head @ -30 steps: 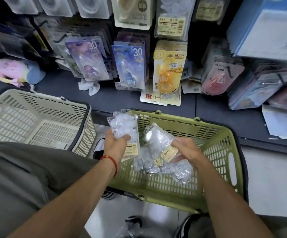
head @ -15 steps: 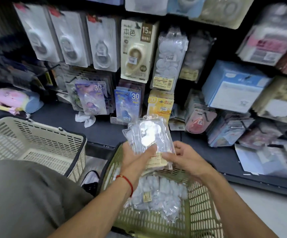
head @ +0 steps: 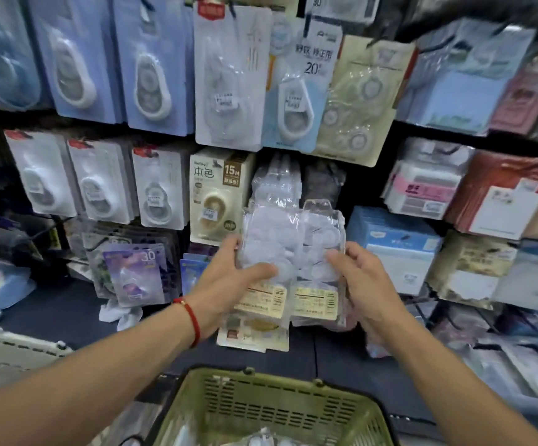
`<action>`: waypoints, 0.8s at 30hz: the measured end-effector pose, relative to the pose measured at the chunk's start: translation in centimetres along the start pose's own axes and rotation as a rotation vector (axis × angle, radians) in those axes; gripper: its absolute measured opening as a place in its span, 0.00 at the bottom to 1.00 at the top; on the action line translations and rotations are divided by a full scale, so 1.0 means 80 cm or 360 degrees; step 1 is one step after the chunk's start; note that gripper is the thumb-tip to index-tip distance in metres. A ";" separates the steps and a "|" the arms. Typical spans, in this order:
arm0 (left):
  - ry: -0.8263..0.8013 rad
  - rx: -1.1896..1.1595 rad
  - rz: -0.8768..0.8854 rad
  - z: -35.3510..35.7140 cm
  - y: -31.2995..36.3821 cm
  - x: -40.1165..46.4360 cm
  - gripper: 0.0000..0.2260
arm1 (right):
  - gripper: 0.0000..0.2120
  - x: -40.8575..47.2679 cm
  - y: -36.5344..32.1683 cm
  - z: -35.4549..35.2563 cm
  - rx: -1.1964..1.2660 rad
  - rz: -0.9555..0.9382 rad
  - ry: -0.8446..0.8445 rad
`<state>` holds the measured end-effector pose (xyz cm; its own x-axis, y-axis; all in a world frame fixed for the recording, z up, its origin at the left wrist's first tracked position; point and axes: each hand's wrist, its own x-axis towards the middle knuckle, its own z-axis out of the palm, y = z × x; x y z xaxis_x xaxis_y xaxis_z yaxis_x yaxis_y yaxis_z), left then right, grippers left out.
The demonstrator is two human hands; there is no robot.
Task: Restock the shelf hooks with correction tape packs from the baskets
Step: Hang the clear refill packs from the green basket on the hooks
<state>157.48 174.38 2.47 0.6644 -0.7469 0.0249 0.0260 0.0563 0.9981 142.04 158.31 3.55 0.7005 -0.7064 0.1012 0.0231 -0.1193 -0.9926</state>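
Both grips were closed on two clear correction tape packs (head: 293,249), left hand (head: 229,278) and right hand (head: 362,281), raised before the hanging packs (head: 275,181); misaligned hang holes risked missing the hidden hook.

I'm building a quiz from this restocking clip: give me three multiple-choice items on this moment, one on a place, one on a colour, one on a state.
1. Where are the clear packs?
A. in the basket
B. held up before the hooks
C. on the floor

2. What colour is the basket in front of the person?
A. green
B. red
C. black

3. How are the packs held?
A. left hand alone
B. right hand alone
C. both hands

B: raised at the shelf
A: green mesh
C: a hand grips each side
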 end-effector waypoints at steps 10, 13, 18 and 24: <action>0.0213 -0.0040 0.0184 -0.016 0.006 0.031 0.23 | 0.10 0.034 -0.022 0.000 0.0071 -0.0144 0.0458; 0.0200 -0.0099 0.0198 -0.016 0.005 0.036 0.23 | 0.10 0.033 -0.020 -0.001 0.0055 -0.0152 0.0442; 0.0180 -0.0068 0.0271 -0.015 0.006 0.034 0.27 | 0.14 0.029 -0.022 -0.007 -0.0020 -0.0176 0.0451; 0.0197 -0.0052 0.0230 -0.013 0.005 0.030 0.26 | 0.12 0.020 -0.022 -0.011 -0.0748 -0.0404 0.0657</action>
<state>159.86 173.28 2.89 0.7498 -0.6423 0.1586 -0.0534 0.1802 0.9822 142.52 156.75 5.56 0.3822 -0.8139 0.4376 -0.2271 -0.5417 -0.8093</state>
